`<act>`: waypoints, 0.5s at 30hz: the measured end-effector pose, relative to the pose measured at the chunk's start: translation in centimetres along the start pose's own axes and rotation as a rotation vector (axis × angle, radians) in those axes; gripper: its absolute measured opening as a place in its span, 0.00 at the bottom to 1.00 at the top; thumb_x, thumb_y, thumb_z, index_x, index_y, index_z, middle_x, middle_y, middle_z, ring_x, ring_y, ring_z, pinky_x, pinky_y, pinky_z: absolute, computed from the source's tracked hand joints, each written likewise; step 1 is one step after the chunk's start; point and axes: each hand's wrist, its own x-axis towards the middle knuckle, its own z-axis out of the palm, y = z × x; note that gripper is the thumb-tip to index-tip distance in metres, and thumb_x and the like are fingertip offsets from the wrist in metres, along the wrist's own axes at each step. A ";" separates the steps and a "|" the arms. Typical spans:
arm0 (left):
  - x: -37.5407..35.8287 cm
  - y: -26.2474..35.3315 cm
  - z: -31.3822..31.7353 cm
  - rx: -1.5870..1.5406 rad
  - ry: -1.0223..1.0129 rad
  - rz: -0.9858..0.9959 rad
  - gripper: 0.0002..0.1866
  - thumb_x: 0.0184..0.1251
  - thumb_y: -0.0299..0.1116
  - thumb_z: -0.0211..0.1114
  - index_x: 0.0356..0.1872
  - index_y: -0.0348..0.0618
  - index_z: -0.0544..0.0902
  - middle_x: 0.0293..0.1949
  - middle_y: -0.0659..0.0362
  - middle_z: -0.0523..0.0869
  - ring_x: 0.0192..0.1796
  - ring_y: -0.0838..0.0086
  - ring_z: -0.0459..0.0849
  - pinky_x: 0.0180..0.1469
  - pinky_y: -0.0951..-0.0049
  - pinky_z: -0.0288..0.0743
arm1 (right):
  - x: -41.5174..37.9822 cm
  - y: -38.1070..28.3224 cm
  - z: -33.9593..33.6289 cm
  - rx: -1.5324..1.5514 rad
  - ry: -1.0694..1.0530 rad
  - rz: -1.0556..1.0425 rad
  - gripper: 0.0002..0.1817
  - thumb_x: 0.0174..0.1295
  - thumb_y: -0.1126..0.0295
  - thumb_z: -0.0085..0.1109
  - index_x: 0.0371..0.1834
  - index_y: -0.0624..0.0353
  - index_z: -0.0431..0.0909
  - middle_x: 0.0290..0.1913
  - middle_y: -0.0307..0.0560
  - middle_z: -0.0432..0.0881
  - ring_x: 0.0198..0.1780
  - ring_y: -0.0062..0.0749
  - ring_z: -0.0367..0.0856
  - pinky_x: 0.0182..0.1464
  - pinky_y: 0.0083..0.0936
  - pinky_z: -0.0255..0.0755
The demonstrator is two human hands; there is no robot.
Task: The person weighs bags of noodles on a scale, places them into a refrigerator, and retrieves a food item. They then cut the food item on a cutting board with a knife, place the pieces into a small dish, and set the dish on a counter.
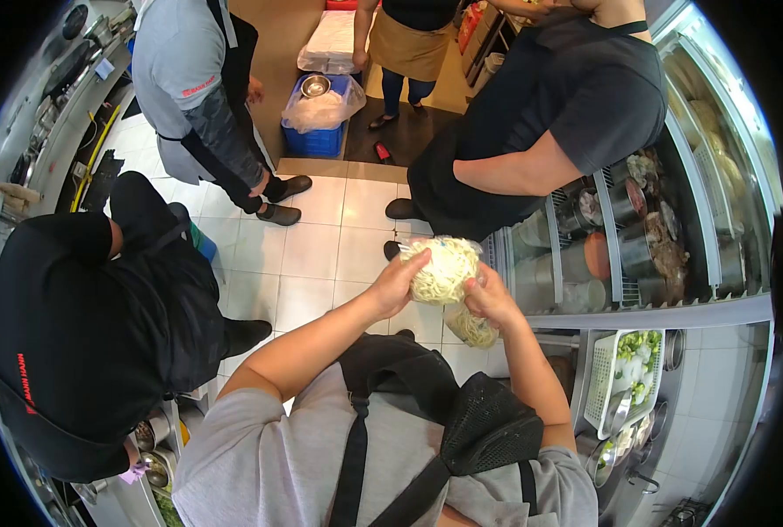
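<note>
A clear plastic bag of pale yellow noodles [444, 272] is up in front of me, between both hands. My left hand [400, 283] grips its left side, the thumb lying over the plastic. On its lower right side, my right hand [492, 299] is closed on the same bag. Below it, close under my right hand, hangs a second bag of noodles [470, 327]; whether my right fingers also hold this one cannot be made out. The undersides of both hands are hidden.
Co-workers stand at left [84, 334], upper left [190, 88] and upper right [541, 114]. A glass-door fridge [620, 237] is on the right, above a white basket of greens [599, 386]. A blue crate [314, 142] sits ahead on the floor.
</note>
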 end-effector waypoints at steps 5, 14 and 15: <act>0.1 -1.9 -1.5 0.238 0.063 0.029 0.20 0.75 0.37 0.57 0.63 0.44 0.70 0.58 0.56 0.77 0.58 0.75 0.77 0.60 0.71 0.73 | 0.2 -0.3 1.1 -0.177 0.085 0.105 0.21 0.65 0.54 0.64 0.48 0.60 0.77 0.26 0.32 0.77 0.16 0.10 0.62 0.16 0.15 0.51; 0.5 -0.9 -4.0 0.473 0.039 0.071 0.13 0.66 0.27 0.65 0.51 0.42 0.79 0.48 0.57 0.83 0.51 0.74 0.83 0.56 0.72 0.77 | 2.3 4.4 0.4 -0.343 0.325 -0.167 0.19 0.66 0.53 0.62 0.42 0.60 0.80 0.23 0.35 0.77 0.19 0.13 0.67 0.20 0.16 0.55; 0.6 -0.8 -4.5 0.355 0.106 0.045 0.13 0.66 0.27 0.65 0.51 0.43 0.79 0.48 0.57 0.84 0.51 0.73 0.83 0.54 0.72 0.78 | 1.6 1.9 1.2 -0.383 0.340 -0.082 0.18 0.66 0.53 0.62 0.40 0.59 0.79 0.22 0.35 0.76 0.19 0.13 0.67 0.20 0.17 0.56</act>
